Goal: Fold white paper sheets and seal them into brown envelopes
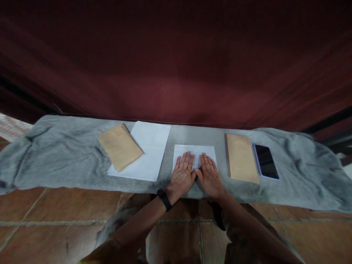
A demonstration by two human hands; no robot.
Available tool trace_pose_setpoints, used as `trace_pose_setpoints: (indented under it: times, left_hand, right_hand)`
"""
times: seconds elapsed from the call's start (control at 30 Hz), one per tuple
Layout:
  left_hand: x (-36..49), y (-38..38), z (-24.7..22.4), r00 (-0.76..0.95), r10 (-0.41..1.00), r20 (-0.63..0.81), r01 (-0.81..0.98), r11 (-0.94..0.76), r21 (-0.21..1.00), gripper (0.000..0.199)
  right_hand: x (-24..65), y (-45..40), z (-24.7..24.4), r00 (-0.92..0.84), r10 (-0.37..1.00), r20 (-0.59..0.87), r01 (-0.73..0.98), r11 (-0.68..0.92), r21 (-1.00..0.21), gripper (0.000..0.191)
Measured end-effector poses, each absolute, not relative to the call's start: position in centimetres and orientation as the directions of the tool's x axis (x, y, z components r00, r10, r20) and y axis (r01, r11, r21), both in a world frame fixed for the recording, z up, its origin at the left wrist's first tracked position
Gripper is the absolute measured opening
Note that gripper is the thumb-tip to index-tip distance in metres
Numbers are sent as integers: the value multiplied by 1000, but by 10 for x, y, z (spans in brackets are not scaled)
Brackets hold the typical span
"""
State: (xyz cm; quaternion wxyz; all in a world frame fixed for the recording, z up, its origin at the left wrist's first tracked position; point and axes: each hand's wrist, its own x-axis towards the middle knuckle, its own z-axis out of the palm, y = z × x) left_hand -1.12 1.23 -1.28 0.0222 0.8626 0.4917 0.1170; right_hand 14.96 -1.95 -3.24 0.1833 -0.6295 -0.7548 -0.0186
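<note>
A white sheet of paper (194,149), which looks folded, lies on the grey cloth in front of me. My left hand (183,172) rests flat on its left half, fingers stretched out and pointing away from me. Beside it, my right hand (209,174) presses flat on the right half, fingers also straight. The two thumbs meet near the paper's lower edge. Both palms hide the lower part of the sheet. To the left are larger white sheets (152,146), with several brown envelopes (121,146) lying partly over them.
A stack of brown envelopes (242,157) lies to the right, next to a phone (266,161) with a dark screen. The grey cloth (68,154) covers a narrow bench, bunched at both ends. Dark red fabric (176,88) rises behind it; tiled floor (68,212) shows below.
</note>
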Motion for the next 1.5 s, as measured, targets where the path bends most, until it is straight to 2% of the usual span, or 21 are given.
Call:
trace_pose_setpoints:
  times: [0.73,0.83,0.93,1.03,1.13,1.5]
  left_hand:
    - [-13,10,-5,479,860,174,850,-504,154,62]
    - [-12,11,-2,515,838,181,827,-541,152,61]
    - [-11,13,1,548,812,201,798,-579,166,60]
    - [-8,19,2,513,831,215,810,-551,199,57]
    - [-4,28,0,469,859,205,831,-508,227,55]
    - [12,54,-15,438,884,160,867,-463,185,57]
  right_hand:
    - [197,-17,-45,-64,910,409,991,106,-81,69]
    - [201,-12,-41,-47,915,401,992,91,-91,67]
    - [195,-6,-34,-85,922,378,977,151,-149,62]
    - [179,1,-28,-142,929,342,943,232,-238,59]
    - [162,9,-28,-145,946,289,926,233,-298,60]
    - [144,36,-21,-136,970,202,960,179,-213,55]
